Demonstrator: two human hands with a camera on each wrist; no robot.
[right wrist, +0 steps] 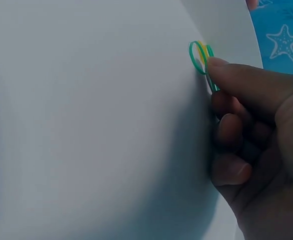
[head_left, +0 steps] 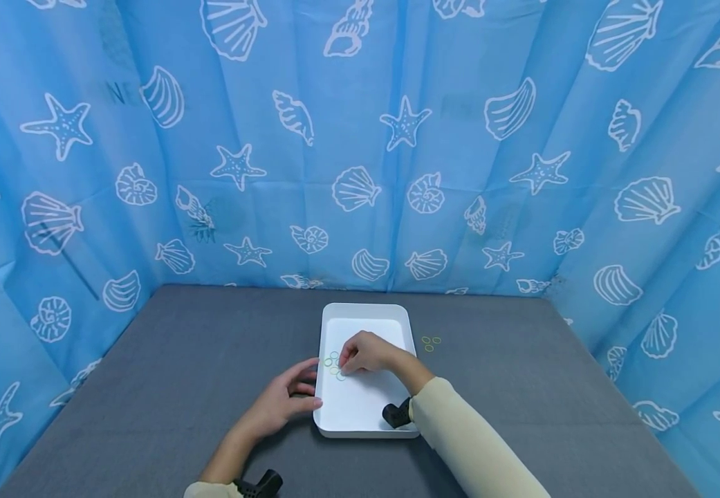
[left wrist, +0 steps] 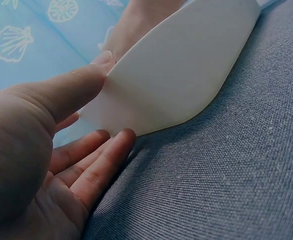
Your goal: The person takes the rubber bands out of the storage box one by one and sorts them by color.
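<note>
A white rectangular tray (head_left: 368,415) lies on the grey cloth. My left hand (head_left: 286,400) rests along its left side, thumb at the rim and fingers against the outer wall; in the left wrist view the thumb (left wrist: 71,92) meets the upper edge, with relaxed fingers near the bottom edge. Inside the tray, my right hand (head_left: 364,351) pinches thin green and yellow rubber bands (right wrist: 200,57) between thumb and fingertips, near the wall. Several small green, blue and yellow rubber bands (head_left: 328,362) show beside those fingertips in the head view.
To the right of the tray, 3 yellow rubber bands (head_left: 429,348) lie on the grey cloth (head_left: 521,394). A blue curtain (head_left: 360,152) with white shells and starfish hangs behind and at both sides. Each wrist carries a black camera (head_left: 397,413).
</note>
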